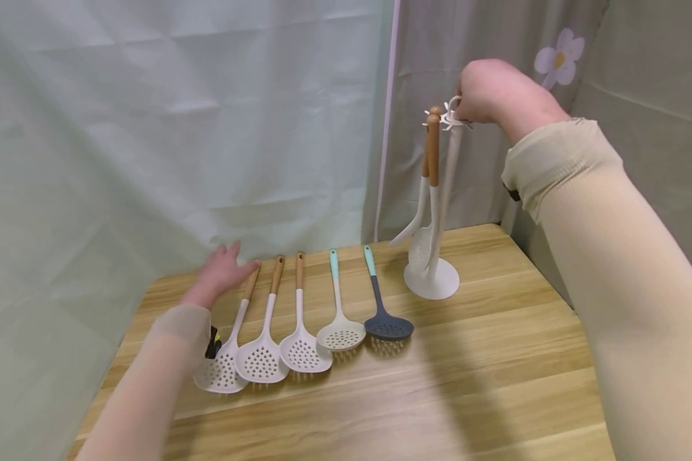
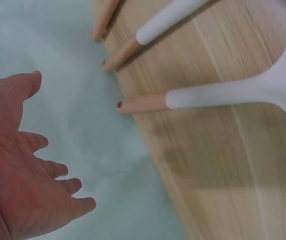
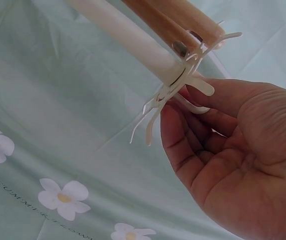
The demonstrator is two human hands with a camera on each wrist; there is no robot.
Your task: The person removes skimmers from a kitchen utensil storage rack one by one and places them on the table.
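Your right hand point(image 1: 493, 89) pinches the hook ring point(image 3: 175, 95) atop the white utensil stand point(image 1: 432, 278) near the table's point(image 1: 496, 384) far right corner (two utensils hang there). Your left hand point(image 1: 219, 272), fingers spread and holding nothing, hovers beside the leftmost skimmer's handle point(image 1: 250, 282) by the far edge.

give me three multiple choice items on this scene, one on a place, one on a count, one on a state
1. Where does the utensil stand sit on the table?
A. right of the skimmer row
B. left of the row
C. in front of the row

2. How many skimmers lie flat in the row?
A. three
B. five
C. seven

3. What is the left hand doing?
A. gripping a handle
B. open, by the leftmost skimmer
C. clenched in a fist

Answers: 1 A, the stand's base is right of the dark skimmer. 2 B, five heads show. 3 B, the wrist view shows spread fingers holding nothing.
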